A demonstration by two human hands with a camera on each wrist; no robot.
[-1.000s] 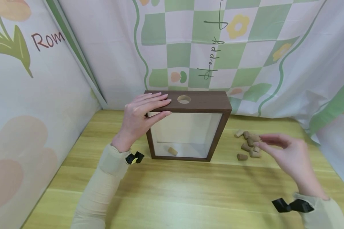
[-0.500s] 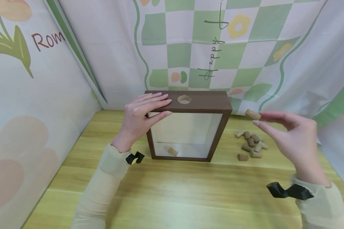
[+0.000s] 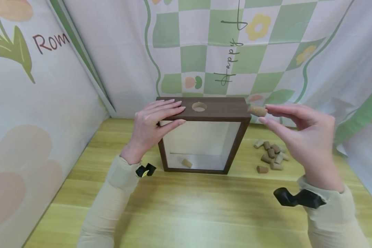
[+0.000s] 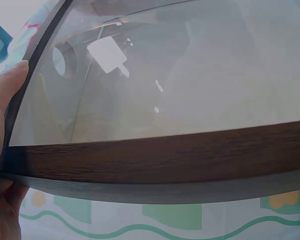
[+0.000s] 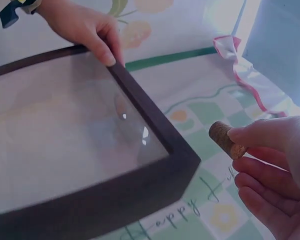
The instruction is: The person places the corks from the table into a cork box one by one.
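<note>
The right grip [image 3: 311,136] pinches a cork [image 3: 258,111] near the upper right corner of the dark box [image 3: 226,110]; the left grip [image 3: 150,121] rests straight-fingered on its top. The cork probably handles light, firm and unslippery, best held at one end between thumb and fingertip.

A pale yellow wood tabletop [image 3: 186,210] filled the lower head view. Behind it hung a white curtain [image 3: 124,69] printed with green and white checks [image 3: 193,58], yellow flowers [image 3: 264,21] and the word "Happy" [image 3: 230,61], running upward. On the left, a white cloth [image 3: 18,106] bore an orange tulip [image 3: 13,10] and the letters "Rom" [image 3: 51,43]. The right wrist view showed a crumpled, pink-edged cloth [image 5: 227,50].
</note>
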